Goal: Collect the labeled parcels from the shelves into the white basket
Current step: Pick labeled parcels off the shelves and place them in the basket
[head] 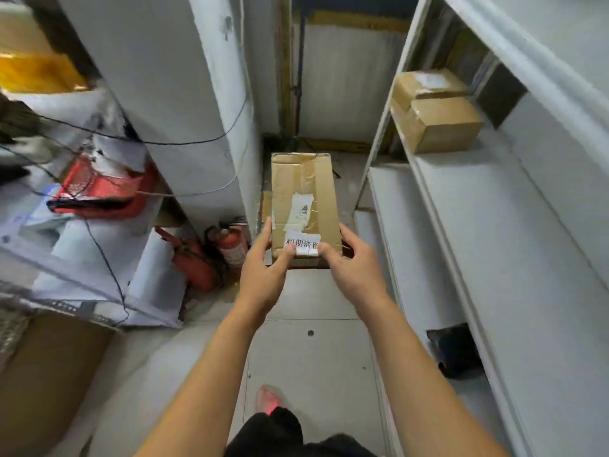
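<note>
White shelf (478,199), 3 o'clock: two cardboard boxes (441,123) sat together at its far end, 2 o'clock. Tiled floor (313,357), 6 o'clock: red fire extinguishers (211,255) at 9 o'clock.

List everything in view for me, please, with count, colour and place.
parcel: one, brown with white label, held above the floor
boxes: two, brown, together on the right shelf
extinguishers: two, red, on the floor by the pillar
black bag: one, black, lower right shelf
yellow packet: one, yellow, top left
red pouch: one, red, left shelf
shelf: one unit, white, right side
shoe: one, red, on the floor below
left hand: grips the parcel's near left edge
right hand: grips the parcel's near right edge
</note>
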